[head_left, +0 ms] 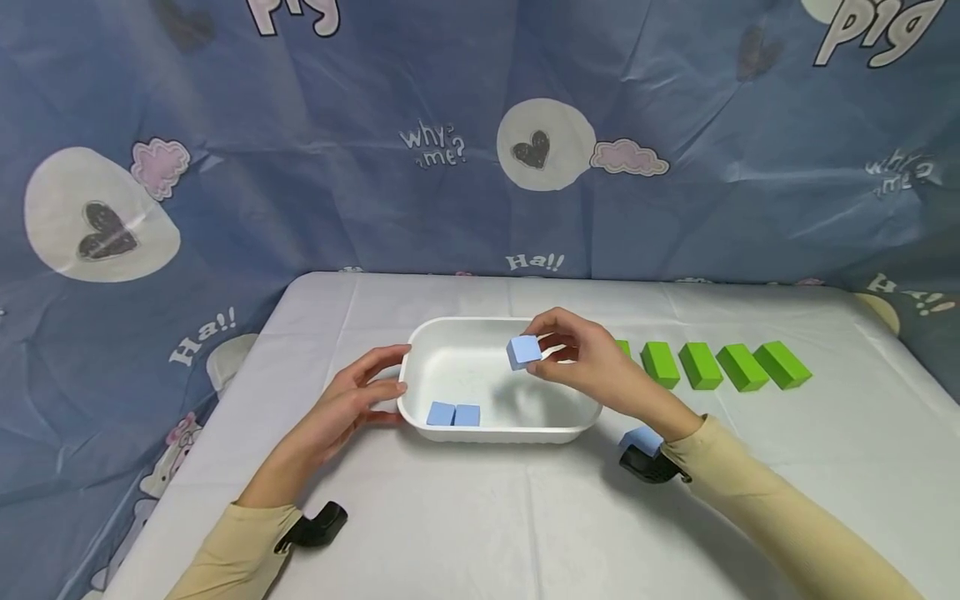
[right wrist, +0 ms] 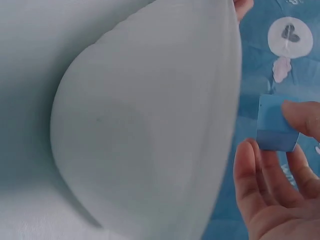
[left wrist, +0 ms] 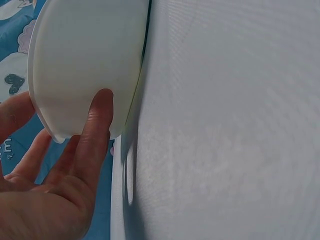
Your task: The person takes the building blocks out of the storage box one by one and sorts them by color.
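Observation:
A white tray [head_left: 495,435] stands on the table, with two light blue blocks [head_left: 467,415] side by side in its front left corner. My left hand [head_left: 348,408] rests against the tray's left end; in the left wrist view, one straight finger [left wrist: 97,135] lies along the outer wall. Over the tray's right part, my right hand [head_left: 592,358] pinches a light blue block [head_left: 523,352] between thumb and fingers. That held block [right wrist: 276,122] shows above the rim in the right wrist view, clear of the tray.
Several green blocks [head_left: 701,367] form a row right of the tray, one partly hidden by my right hand. Another blue block [head_left: 642,439] lies on the white tablecloth [head_left: 465,517], partly covered by the right wrist's camera [head_left: 648,465]. Patterned blue cloth [head_left: 337,167] hangs behind.

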`<action>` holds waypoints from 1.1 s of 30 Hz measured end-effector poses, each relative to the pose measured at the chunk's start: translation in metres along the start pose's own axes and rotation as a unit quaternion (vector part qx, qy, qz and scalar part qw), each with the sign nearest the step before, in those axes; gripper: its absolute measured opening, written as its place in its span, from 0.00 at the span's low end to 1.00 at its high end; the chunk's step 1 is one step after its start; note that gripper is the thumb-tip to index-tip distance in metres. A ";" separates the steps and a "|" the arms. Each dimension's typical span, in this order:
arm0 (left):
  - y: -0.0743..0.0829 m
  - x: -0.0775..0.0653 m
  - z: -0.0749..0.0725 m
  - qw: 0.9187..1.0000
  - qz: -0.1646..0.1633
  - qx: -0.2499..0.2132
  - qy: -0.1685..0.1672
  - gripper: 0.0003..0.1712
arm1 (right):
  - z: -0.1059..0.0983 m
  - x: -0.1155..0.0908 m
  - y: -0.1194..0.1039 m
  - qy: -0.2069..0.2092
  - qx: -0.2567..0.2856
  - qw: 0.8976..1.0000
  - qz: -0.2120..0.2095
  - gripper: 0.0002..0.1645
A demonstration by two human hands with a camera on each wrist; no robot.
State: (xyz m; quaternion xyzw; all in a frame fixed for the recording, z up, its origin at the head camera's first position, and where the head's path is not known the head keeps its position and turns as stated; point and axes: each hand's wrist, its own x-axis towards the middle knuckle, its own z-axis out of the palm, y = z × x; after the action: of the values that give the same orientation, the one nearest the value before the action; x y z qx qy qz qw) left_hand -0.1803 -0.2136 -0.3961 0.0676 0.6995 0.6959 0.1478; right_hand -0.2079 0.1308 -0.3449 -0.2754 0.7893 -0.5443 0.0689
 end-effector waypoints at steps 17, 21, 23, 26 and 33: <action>0.000 0.001 0.000 1.000 -0.003 0.005 0.004 0.33 | -0.032 -0.028 0.009 0.026 -0.003 1.000 -0.004 0.20; -0.001 0.001 0.000 1.000 -0.001 0.007 0.003 0.33 | -0.042 -0.038 0.011 0.026 -0.007 1.000 0.006 0.22; -0.001 0.001 0.000 1.000 0.000 0.007 0.003 0.33 | -0.047 -0.044 0.012 0.030 -0.006 0.999 0.010 0.22; -0.001 0.002 0.000 1.000 0.001 0.008 0.003 0.33 | -0.055 -0.052 0.014 0.038 -0.013 0.999 0.012 0.22; -0.002 0.001 -0.001 1.000 -0.002 0.008 0.004 0.33 | -0.074 -0.071 0.020 0.046 -0.036 0.998 0.010 0.23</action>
State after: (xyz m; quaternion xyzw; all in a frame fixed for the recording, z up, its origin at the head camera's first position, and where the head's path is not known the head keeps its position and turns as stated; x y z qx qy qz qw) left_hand -0.1816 -0.2138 -0.3979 0.0646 0.7058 0.6902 0.1457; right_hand -0.1859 0.2325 -0.3471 -0.2447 0.8135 -0.5267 0.0280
